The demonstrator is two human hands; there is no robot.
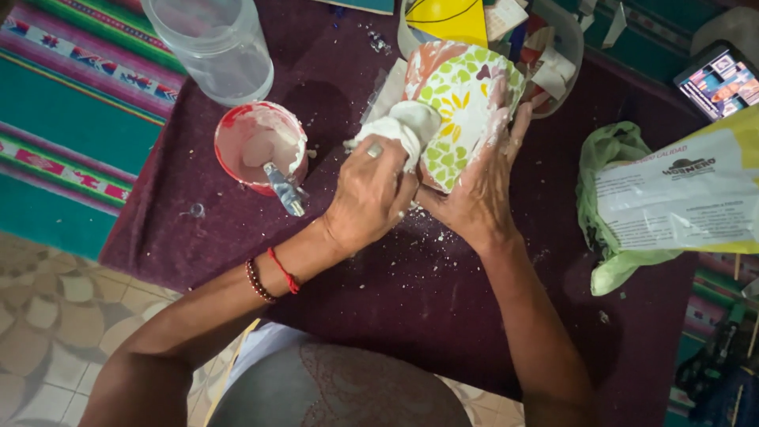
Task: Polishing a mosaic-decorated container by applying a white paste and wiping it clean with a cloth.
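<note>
At frame centre, our left hand [368, 194] is pressing a bunched white cloth [403, 130] against the green-and-yellow mosaic pot [462, 95], grip closed on it. Our right hand [474, 198] is cupping the pot's side, fingers spread open.

Surface: table draped in a dark purple cloth [411, 308], speckled with white crumbs.
Left: red cup of white paste [257, 146], clear plastic container [217, 47].
Right: printed paper bag [680, 198] over a green plastic bag [609, 158].
Far edge: bowl of tile scraps [553, 55].
</note>
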